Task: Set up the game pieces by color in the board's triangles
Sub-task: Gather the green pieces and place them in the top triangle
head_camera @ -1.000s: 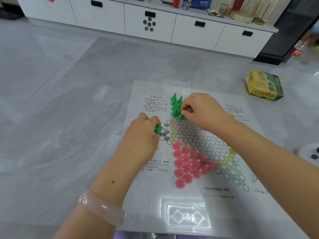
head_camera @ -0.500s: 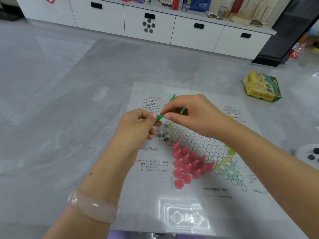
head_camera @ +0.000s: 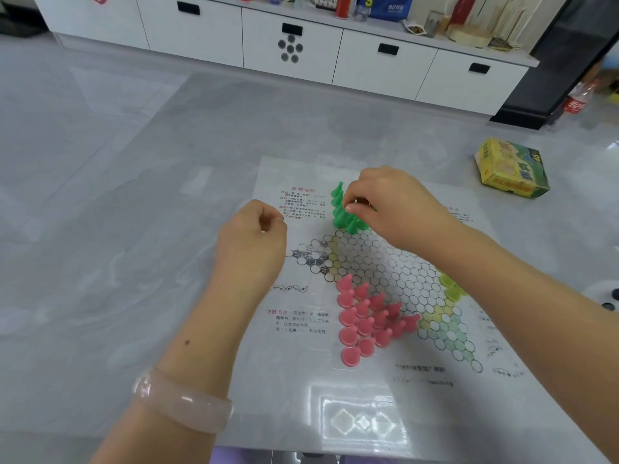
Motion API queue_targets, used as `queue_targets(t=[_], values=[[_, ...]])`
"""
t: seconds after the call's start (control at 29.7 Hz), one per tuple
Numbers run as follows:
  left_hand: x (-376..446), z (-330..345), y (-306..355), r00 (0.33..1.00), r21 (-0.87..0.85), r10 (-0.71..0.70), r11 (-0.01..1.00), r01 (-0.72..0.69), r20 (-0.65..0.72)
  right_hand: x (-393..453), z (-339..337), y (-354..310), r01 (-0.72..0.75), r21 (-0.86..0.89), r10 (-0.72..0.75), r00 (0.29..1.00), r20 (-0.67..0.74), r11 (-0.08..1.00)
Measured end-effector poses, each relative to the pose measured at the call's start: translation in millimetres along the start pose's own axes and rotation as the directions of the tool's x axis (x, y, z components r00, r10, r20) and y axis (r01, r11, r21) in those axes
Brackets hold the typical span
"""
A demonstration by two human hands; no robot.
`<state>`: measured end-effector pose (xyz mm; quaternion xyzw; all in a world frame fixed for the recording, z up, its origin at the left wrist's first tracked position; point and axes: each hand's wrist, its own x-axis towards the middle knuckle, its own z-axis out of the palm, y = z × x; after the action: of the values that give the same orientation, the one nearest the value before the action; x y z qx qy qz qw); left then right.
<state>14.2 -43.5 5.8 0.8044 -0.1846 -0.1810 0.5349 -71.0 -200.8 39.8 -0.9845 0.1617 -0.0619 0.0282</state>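
A paper star board [head_camera: 385, 262] with hexagon cells lies on the grey table. Green pieces [head_camera: 341, 212] stand clustered in its far triangle. Pink pieces [head_camera: 365, 319] fill the near left triangle. A few yellow-green pieces [head_camera: 450, 286] show at the right triangle, partly hidden by my right forearm. My right hand [head_camera: 392, 205] reaches over the green cluster, and its thumb and fingertips pinch a green piece at the cluster's right side. My left hand [head_camera: 254, 242] hovers left of the board's left point, its fingers curled into a loose fist with nothing visible in it.
A yellow-green game box [head_camera: 512, 169] lies on the table at the far right. A white cabinet [head_camera: 291, 45] with cluttered top runs along the back. A red-labelled bottle [head_camera: 577, 98] stands on the floor. A white round object [head_camera: 606, 296] sits at the right edge.
My left hand passed a green piece to my right hand, then drew back left and curled. My right hand carried the piece back over the green cluster.
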Motion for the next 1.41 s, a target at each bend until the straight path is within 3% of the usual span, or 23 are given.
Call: queue_targets(t=[0.13,0.24,0.3,0.44,0.64,0.77,0.98,1.08,1.18,1.41], values=[[-2.6,-3.2,1.1,0.998,0.152,0.053,0.987,-0.047,-0.035,-1.7,10.3,-1.5,-0.026,-0.020,0.027,0.998,0.063,0.999],[-0.6,-4.3,-4.6,0.992,0.444,0.126,0.890,-0.107,-0.014,-1.8,15.0,-2.5,-0.039,-0.022,0.041,0.996,0.077,0.999],[-0.4,-4.7,-8.2,0.995,0.596,0.081,0.797,-0.100,0.058,-1.8,16.5,-2.9,-0.038,-0.015,0.039,0.997,0.073,0.999],[-0.4,-2.3,-14.6,0.979,0.733,-0.051,0.672,-0.111,0.195,-1.1,17.7,-3.4,-0.032,-0.019,0.033,0.997,0.068,0.999],[-0.6,-2.3,-16.8,0.967,0.775,-0.081,0.616,-0.142,0.241,-1.8,15.6,-1.5,-0.023,-0.011,0.024,0.998,0.062,1.000],[0.1,-2.8,-16.9,0.966,0.774,-0.074,0.615,-0.152,0.249,-13.5,-9.4,0.4,-0.037,0.046,0.040,0.998,-0.056,0.998],[-0.7,-4.7,-18.1,0.966,0.749,-0.053,0.643,-0.159,0.251,-101.1,-71.2,47.0,-0.252,0.169,0.281,0.943,-0.179,0.953],[-3.9,-5.4,-16.4,0.967,0.744,-0.052,0.649,-0.157,0.249,-145.5,-80.8,85.2,-0.424,0.174,0.447,0.886,-0.121,0.889],[-9.5,-6.2,-14.2,0.971,0.736,-0.038,0.660,-0.152,0.235,-154.8,-71.4,102.7,-0.513,0.145,0.523,0.851,-0.041,0.846],[-15.0,-1.9,-16.2,0.967,0.748,-0.009,0.635,-0.193,0.256,-77.3,-32.1,113.1,-0.455,0.087,0.443,0.887,0.128,0.886]])
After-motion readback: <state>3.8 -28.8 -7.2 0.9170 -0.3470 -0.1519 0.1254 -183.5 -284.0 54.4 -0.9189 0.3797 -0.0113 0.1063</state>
